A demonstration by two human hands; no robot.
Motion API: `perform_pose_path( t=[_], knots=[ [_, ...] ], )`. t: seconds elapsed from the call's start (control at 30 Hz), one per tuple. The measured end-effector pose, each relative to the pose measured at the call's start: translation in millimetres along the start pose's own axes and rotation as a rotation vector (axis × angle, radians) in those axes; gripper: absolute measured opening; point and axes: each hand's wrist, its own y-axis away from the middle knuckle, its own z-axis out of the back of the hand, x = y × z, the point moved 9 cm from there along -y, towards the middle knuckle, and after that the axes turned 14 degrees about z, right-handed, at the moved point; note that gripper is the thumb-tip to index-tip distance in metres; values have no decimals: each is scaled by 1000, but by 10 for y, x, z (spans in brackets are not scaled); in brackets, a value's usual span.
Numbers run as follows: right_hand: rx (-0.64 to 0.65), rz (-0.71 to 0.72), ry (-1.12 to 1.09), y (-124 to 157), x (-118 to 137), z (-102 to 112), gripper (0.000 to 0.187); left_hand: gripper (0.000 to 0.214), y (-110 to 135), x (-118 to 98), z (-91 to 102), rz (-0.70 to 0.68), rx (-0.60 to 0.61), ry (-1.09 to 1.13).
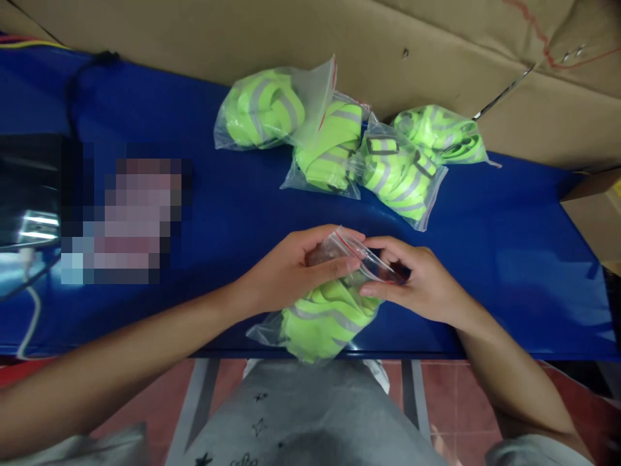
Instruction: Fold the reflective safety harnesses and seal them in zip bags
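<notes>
A clear zip bag [317, 323] holding a folded neon yellow-green strap with grey reflective stripes lies at the front edge of the blue table. My left hand [315, 262] pinches the bag near its red-lined opening, thumb on the near side. On the other side of the opening, my right hand [405, 275] has its thumb and fingers around the plastic edge. The mouth of the bag gapes a little between the two hands. Some of my fingertips are hidden behind the plastic.
Further back sit several similar bags of neon straps, including a left bag [264, 110] and a right bag [400, 175]. Behind them stands a cardboard wall [194, 39]. A black device [32, 188] with a white cable [33, 317] and a blurred-out item [138, 220] are at left.
</notes>
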Motion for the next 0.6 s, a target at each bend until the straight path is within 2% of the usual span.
perform_pose_path(
  t=[0.2,0.33,0.6],
  knots=[
    [10,-73,-86,16,-78,70,30,25,9,-6,62,33,-38,3],
    [-36,-118,-101,22,-137,93,27,17,3,-13,83,31,-63,52],
    [-99,-111,-96,-8,-122,179,21,23,-38,107,85,110,-50,247]
  ],
)
